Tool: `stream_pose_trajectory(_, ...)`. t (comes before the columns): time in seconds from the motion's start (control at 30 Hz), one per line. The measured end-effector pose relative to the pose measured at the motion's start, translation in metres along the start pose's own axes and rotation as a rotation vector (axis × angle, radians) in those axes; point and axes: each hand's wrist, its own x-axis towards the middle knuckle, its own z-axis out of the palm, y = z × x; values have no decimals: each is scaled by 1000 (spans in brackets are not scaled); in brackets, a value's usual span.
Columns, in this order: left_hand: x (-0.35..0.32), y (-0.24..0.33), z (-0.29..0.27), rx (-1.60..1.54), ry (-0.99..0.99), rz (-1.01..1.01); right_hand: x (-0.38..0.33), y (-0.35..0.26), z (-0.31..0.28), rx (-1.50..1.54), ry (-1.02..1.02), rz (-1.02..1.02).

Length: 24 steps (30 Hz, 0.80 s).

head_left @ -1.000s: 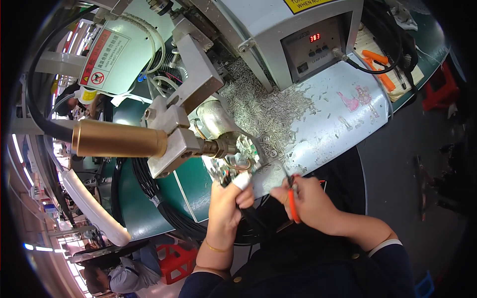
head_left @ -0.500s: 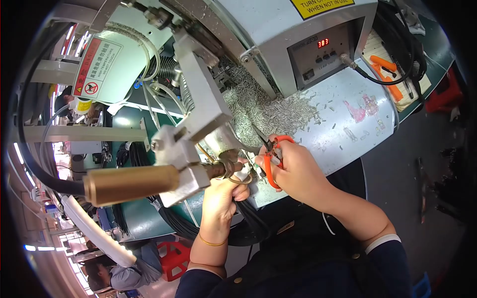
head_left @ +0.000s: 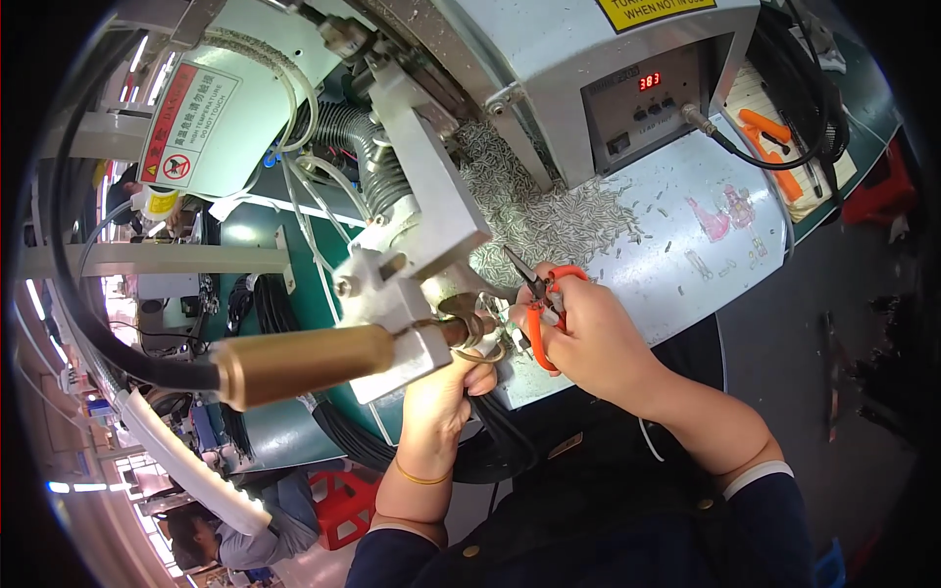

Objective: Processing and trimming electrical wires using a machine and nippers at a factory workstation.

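My left hand (head_left: 439, 407) reaches up under a machine head, its fingertips pinched on a small metal ring part (head_left: 480, 331) at the tip of a brass cylinder (head_left: 299, 365). A thin gold bracelet sits on that wrist. My right hand (head_left: 598, 343) grips orange-handled cutters (head_left: 542, 299). Their dark tips point up and left, close beside the ring part. Both hands nearly touch at the front edge of the pale blue table (head_left: 706, 265).
A grey control box (head_left: 647, 98) with a red display stands behind a heap of small white pieces (head_left: 549, 220). Another orange tool (head_left: 769, 127) lies far right. Black cables (head_left: 333, 441) hang below the table. A red stool (head_left: 338, 500) and another person (head_left: 211, 539) are lower left.
My right hand has risen with the cutters from the table's front edge up to the ring part. My left hand stays at the cylinder's tip.
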Motion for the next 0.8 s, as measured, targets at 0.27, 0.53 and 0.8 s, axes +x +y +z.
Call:
stream_pose_trajectory(0.27,-23,-2,6,-232,-83,-37,-24,-9,-7,364,-156,89)
stream_pose_trajectory(0.53,-57,-23,17,188,78,174,-39,-15,-6,-10,-145,-341)
stream_pose_trajectory(0.8,-59,-35,13,655,90,763,-50,-24,-8,200,-306,211)
